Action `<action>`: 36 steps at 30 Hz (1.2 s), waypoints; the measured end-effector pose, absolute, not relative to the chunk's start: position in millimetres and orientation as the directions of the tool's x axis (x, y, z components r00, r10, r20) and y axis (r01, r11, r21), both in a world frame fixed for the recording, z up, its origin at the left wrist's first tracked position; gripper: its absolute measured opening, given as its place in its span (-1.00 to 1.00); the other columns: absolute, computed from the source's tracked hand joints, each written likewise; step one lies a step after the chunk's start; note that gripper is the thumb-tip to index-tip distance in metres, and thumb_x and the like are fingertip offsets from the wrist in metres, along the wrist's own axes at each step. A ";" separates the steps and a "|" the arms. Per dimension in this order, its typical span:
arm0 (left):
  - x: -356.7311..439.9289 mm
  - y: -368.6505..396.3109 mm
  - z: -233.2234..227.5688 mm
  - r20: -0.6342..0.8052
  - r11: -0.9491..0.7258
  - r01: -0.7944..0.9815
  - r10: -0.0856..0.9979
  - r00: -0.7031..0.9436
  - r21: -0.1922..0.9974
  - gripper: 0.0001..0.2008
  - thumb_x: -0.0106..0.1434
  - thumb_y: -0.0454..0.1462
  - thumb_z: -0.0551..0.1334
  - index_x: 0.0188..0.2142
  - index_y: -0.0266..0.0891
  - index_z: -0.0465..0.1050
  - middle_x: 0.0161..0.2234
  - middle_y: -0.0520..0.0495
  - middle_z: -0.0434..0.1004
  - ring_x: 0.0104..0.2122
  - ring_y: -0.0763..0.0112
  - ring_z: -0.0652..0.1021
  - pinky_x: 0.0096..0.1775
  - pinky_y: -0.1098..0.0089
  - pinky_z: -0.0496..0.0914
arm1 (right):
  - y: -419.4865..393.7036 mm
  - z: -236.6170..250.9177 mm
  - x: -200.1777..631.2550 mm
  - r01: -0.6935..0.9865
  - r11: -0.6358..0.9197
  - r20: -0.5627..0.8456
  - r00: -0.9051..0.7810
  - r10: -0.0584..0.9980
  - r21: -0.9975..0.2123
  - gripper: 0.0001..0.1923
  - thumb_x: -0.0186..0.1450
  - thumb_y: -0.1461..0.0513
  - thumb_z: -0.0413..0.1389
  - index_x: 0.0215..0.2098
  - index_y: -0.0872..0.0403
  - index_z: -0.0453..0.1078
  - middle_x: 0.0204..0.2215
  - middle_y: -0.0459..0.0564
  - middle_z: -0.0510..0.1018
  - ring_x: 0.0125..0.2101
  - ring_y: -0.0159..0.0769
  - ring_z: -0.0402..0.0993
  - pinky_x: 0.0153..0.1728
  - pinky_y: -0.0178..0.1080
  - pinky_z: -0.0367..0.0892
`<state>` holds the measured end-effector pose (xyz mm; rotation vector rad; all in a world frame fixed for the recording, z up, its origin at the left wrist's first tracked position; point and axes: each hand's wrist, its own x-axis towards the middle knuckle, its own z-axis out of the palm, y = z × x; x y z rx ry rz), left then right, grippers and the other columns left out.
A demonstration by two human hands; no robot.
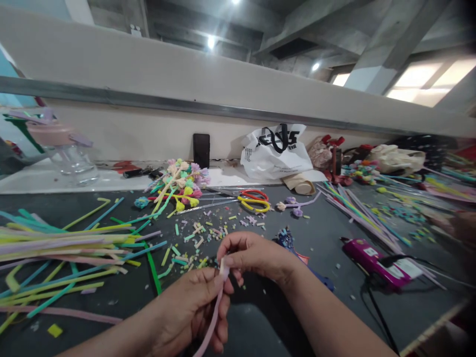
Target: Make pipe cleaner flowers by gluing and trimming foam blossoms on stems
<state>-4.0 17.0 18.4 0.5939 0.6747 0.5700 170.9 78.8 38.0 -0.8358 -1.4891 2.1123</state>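
My left hand (201, 297) pinches a pale pink chenille stem (212, 322) between thumb and fingers, and the stem's lower part hangs down toward me. At its upper end sits a small whitish piece (223, 267), which my right hand (245, 255) grips with thumb and forefinger. Both hands meet there, just above the dark table. What the piece is exactly, I cannot make out. Just beyond the hands lie many short cut bits of coloured stem (201, 233). A blue tool (320, 277) lies partly hidden behind my right forearm.
Long coloured chenille stems (67, 243) lie piled at left. Fuzzy flowers (182, 186), yellow- and red-handled scissors (254, 202) and a purple-flowered stem (297, 204) lie farther back. A magenta device (375, 263) with cables stands right, near another person's blurred hand (455, 225). Behind are a phone (201, 149) and white bag (277, 153).
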 end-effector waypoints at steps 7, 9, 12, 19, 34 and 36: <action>-3.5 19.1 17.0 -0.449 0.739 -0.272 0.614 0.650 0.617 -0.83 0.28 -0.19 0.03 -0.30 -0.27 0.22 -0.59 0.07 0.34 -0.71 0.55 0.42 -0.69 0.56 0.34 | 79.6 30.0 167.3 0.020 -0.345 -0.258 -0.706 0.660 -0.938 -0.87 0.07 0.30 0.21 -0.42 0.21 0.37 -0.62 -0.13 0.45 -0.64 -0.52 0.37 -0.58 -0.42 0.36; -3.1 20.0 16.4 -0.457 0.737 -0.262 0.615 0.643 0.623 -0.82 0.27 -0.18 0.04 -0.28 -0.27 0.21 -0.59 0.07 0.35 -0.71 0.56 0.41 -0.69 0.56 0.34 | 79.6 30.2 165.9 0.043 -0.347 -0.278 -0.695 0.663 -0.937 -0.86 0.06 0.29 0.21 -0.44 0.21 0.36 -0.63 -0.11 0.46 -0.64 -0.51 0.38 -0.59 -0.42 0.34; -2.8 20.3 15.1 -0.459 0.738 -0.260 0.614 0.642 0.623 -0.83 0.26 -0.19 0.06 -0.28 -0.27 0.22 -0.59 0.07 0.34 -0.71 0.57 0.40 -0.70 0.58 0.32 | 79.7 30.5 164.5 0.057 -0.355 -0.295 -0.687 0.664 -0.933 -0.86 0.04 0.29 0.22 -0.45 0.20 0.37 -0.63 -0.12 0.46 -0.65 -0.52 0.37 -0.60 -0.44 0.33; -5.8 21.5 14.0 -0.441 0.748 -0.274 0.601 0.666 0.605 -0.82 0.24 -0.19 0.09 -0.32 -0.30 0.26 -0.59 0.07 0.34 -0.71 0.60 0.39 -0.73 0.62 0.29 | 86.5 34.6 169.7 0.046 -0.214 -0.210 -0.474 0.855 -0.976 -0.76 0.10 0.16 0.16 -0.33 0.15 0.38 -0.46 -0.09 0.47 -0.74 -0.60 0.24 -0.75 -0.47 0.20; -26.4 36.6 82.8 -0.131 0.331 -0.494 0.909 0.396 0.804 -0.88 0.28 -0.30 0.02 -0.35 -0.28 0.27 -0.55 0.08 0.32 -0.70 0.61 0.36 -0.67 0.57 0.32 | 81.5 47.8 146.1 0.135 0.127 0.095 -0.222 0.970 -0.983 -0.86 0.08 0.21 0.11 -0.39 0.11 0.38 -0.52 -0.11 0.44 -0.55 -0.43 0.32 -0.52 -0.36 0.25; -29.8 41.9 101.5 -0.047 0.147 -0.516 0.978 0.203 0.844 -0.87 0.28 -0.34 0.01 -0.36 -0.30 0.28 -0.56 0.07 0.32 -0.67 0.60 0.38 -0.63 0.57 0.35 | 63.5 61.8 128.4 0.207 0.125 0.027 -0.423 0.906 -0.970 -0.82 0.10 0.21 0.13 -0.34 0.14 0.43 -0.46 -0.05 0.49 -0.47 -0.37 0.37 -0.43 -0.32 0.26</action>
